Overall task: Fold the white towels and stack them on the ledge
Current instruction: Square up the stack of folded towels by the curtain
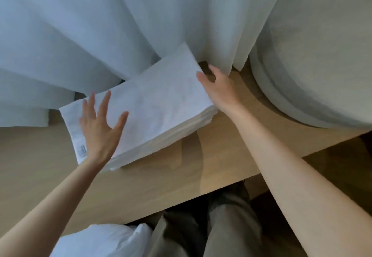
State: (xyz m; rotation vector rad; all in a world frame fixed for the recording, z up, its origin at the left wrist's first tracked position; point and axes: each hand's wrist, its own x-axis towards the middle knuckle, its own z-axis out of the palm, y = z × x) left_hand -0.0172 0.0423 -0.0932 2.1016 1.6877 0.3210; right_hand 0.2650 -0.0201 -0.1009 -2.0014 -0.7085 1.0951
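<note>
While the white towel stack (161, 106) is lying askew on the ledge (201, 166) at frame centre, the left hand (100, 130) is pressing flat on top and the open right hand (218, 88) is touching its edge, so any lopsided push is risking sheared layers

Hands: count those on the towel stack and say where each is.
2. The left hand lies flat, fingers spread, on top of the towel stack near its left end; the right hand is against its right end.
</note>
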